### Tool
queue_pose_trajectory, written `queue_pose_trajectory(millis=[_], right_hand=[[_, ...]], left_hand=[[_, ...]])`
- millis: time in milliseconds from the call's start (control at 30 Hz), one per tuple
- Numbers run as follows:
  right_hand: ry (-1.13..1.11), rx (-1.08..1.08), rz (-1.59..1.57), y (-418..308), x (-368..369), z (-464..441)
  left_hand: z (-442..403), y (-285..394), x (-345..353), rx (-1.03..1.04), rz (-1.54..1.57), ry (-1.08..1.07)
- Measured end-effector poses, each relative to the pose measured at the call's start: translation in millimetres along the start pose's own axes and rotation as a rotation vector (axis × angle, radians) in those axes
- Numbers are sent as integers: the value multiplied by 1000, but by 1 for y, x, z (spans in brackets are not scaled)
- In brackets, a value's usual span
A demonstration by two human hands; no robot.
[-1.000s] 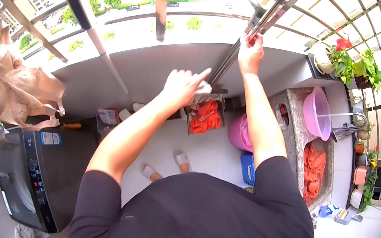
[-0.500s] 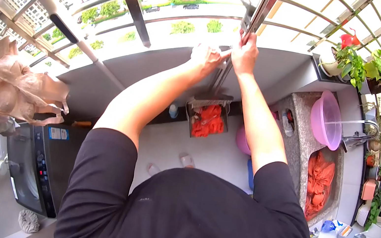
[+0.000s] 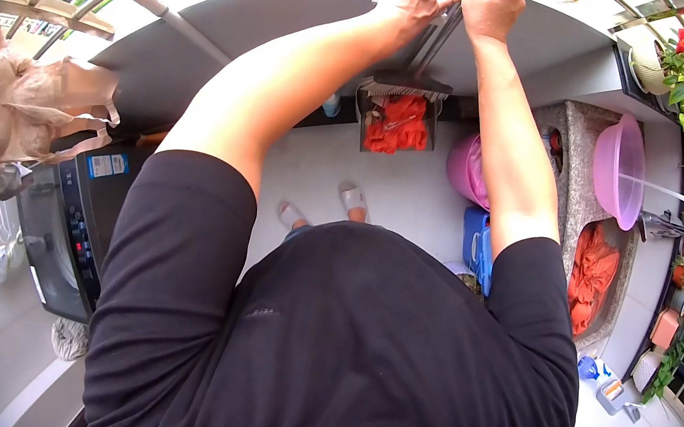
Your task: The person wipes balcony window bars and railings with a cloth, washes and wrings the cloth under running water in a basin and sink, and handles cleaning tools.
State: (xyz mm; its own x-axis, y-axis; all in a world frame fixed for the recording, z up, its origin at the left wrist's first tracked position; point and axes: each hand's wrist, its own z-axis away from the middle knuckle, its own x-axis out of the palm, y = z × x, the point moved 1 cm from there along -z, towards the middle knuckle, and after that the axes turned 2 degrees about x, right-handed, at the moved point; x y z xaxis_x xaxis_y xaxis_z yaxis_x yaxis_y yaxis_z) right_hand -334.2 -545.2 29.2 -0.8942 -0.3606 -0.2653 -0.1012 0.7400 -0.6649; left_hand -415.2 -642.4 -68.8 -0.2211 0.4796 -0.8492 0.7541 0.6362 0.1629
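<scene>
Near the top edge, my right hand (image 3: 491, 6) is closed round the upper end of a long-handled dustpan and broom, whose dark poles (image 3: 433, 45) run down from it. My left hand (image 3: 409, 2) is curled beside it, one finger stretched toward the poles; what it holds, if anything, is washed out by glare. Below the hands hangs the dark dustpan (image 3: 428, 140), with the pale broom bristles (image 3: 402, 91) at its back edge. A bright red-orange crumpled heap (image 3: 401, 123) lies inside the pan.
Right: a stone sink (image 3: 573, 196) with orange cloth (image 3: 592, 275), a pink basin (image 3: 621, 173) and a running hose. A pink bucket (image 3: 467, 169) and blue container (image 3: 478, 244) stand on the floor. Left: a washing machine (image 3: 57, 231), hanging bras (image 3: 18, 109) and a pale pole (image 3: 183, 27).
My view has tilted downward, so both hands sit higher in it, and the railing has mostly left the picture. The right hand stays on the poles; the dustpan appears higher and larger.
</scene>
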Motion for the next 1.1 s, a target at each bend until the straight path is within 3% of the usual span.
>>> queue_pose_trajectory(millis=[67, 133, 200, 300, 400, 533, 600, 733, 833, 1100], right_hand=[[-19, 0, 6, -1, -1, -2], [-56, 28, 24, -1, -3, -3], [-53, 19, 13, 2, -2, -4], [-40, 45, 32, 6, 1, -4], [-17, 78, -4, 12, 2, -1], [-51, 102, -24, -11, -19, 2], [-135, 125, -14, -23, -33, 7], [-116, 126, -187, -32, -65, 21], [-120, 246, -334, -40, -106, 40], [-222, 429, -606, -32, -200, 106]], left_hand=[[-10, -5, 18, -184, 231, -50], [-11, 2, 1, -124, 111, -151], [-8, 12, -20, 179, -360, -295], [-9, 17, -19, 103, -381, -386], [-1, 28, -41, 233, -588, -327], [-4, 24, -33, 247, -563, -250], [-7, 30, -46, 212, -597, -384], [-1, 24, -43, 231, -415, -274], [2, 37, -61, 253, -562, -344], [10, 35, -44, 349, -572, -198]])
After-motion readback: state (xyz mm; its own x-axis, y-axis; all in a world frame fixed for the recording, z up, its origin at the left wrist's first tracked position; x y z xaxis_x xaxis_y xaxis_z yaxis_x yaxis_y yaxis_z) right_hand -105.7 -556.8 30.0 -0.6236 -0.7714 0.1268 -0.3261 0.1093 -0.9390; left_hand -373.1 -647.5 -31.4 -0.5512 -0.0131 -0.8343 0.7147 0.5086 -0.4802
